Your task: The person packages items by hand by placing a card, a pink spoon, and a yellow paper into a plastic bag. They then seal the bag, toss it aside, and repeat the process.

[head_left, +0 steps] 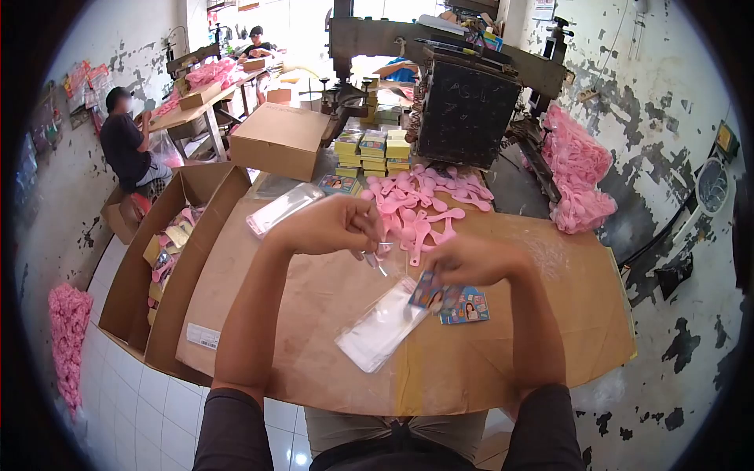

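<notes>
My left hand [338, 225] is raised over the cardboard-covered table, its fingers closed on a clear plastic piece [382, 250]. Lower on the right, my right hand [467, 263] grips a blue printed card [430, 293], slightly blurred. Beneath that card lie more printed cards [473, 308] on the cardboard. A stack of clear plastic bags [373, 334] rests between my forearms, left of the cards. Pink plastic spoons [412, 212] are heaped just beyond my hands. Another pile of clear bags [281, 208] is partly behind my left wrist.
An open carton [161, 334] of packed pieces stands at the left. Behind the table are a closed box [281, 133], yellow card stacks [373, 149] and a black machine [465, 106]. Pink bundles [580, 169] hang at right. A person [126, 145] sits far left; another is farther back.
</notes>
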Available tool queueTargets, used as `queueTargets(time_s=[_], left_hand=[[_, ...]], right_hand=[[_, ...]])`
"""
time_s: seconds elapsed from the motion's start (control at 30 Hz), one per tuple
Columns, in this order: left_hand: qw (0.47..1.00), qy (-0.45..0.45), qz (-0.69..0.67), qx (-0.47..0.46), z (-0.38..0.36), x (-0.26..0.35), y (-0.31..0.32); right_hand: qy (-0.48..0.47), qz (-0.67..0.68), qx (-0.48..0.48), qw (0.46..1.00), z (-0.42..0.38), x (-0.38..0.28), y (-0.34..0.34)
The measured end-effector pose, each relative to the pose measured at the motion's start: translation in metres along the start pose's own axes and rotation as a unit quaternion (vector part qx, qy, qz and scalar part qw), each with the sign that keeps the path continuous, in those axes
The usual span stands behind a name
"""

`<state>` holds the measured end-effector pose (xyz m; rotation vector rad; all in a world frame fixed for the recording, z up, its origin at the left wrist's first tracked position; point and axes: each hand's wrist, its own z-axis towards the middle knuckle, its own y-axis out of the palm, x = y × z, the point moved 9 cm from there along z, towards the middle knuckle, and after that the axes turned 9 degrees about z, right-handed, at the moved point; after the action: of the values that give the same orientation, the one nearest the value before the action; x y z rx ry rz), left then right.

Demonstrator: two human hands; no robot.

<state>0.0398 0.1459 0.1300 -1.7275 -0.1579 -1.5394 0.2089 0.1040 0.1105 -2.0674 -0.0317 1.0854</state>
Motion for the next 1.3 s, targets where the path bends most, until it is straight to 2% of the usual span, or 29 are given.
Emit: queueTargets(time_s=[0.1,0.2,0.3,0.4,0.5,0.6,0.7,0.77,0.9,1.0,1.07,1.2,1.3], left_hand=[[0.993,0.014,-0.1,0.062,-0.006,0.031,-0.006],[0.99,0.041,-0.094,0.098,-0.004,0.04,-0.006],[0.988,0.044,-0.08,0.126,-0.004,0.044,-0.004],[0.988,0.024,-0.058,0.138,-0.004,0.045,-0.003],[0.985,0.02,-0.073,0.154,-0.003,0.042,-0.003],[0.986,0.005,-0.051,0.156,0.0,0.042,0.001],[0.989,0.003,-0.016,0.144,0.001,0.047,0.009],[0.992,0.009,0.027,0.126,0.001,0.052,0.018],[0.993,-0.002,0.008,0.121,0.001,0.047,0.024],[0.989,-0.02,0.024,0.147,0.003,0.042,0.017],[0.987,-0.018,0.044,0.156,0.003,0.046,0.016],[0.991,-0.011,0.054,0.125,0.005,0.05,0.027],[0.991,-0.005,0.051,0.127,0.007,0.043,0.028]], right_hand=[[-0.163,0.002,0.217,0.963,-0.031,-0.034,-0.054],[-0.187,-0.031,0.364,0.912,-0.056,-0.053,-0.073],[-0.151,0.011,0.42,0.895,-0.068,-0.061,-0.074],[-0.184,0.093,0.43,0.879,-0.074,-0.06,-0.074],[-0.256,0.111,0.466,0.84,-0.074,-0.059,-0.076],[-0.236,0.088,0.448,0.858,-0.066,-0.061,-0.072],[-0.285,-0.076,0.422,0.857,-0.064,-0.084,-0.06],[-0.254,-0.073,0.399,0.878,-0.055,-0.081,-0.055],[-0.228,-0.091,0.382,0.891,-0.047,-0.069,-0.051],[-0.23,-0.089,0.404,0.881,-0.053,-0.074,-0.056],[-0.238,-0.082,0.373,0.893,-0.05,-0.073,-0.053],[-0.25,-0.097,0.364,0.892,-0.042,-0.07,-0.048],[-0.249,-0.009,0.398,0.883,-0.038,-0.062,-0.054]])
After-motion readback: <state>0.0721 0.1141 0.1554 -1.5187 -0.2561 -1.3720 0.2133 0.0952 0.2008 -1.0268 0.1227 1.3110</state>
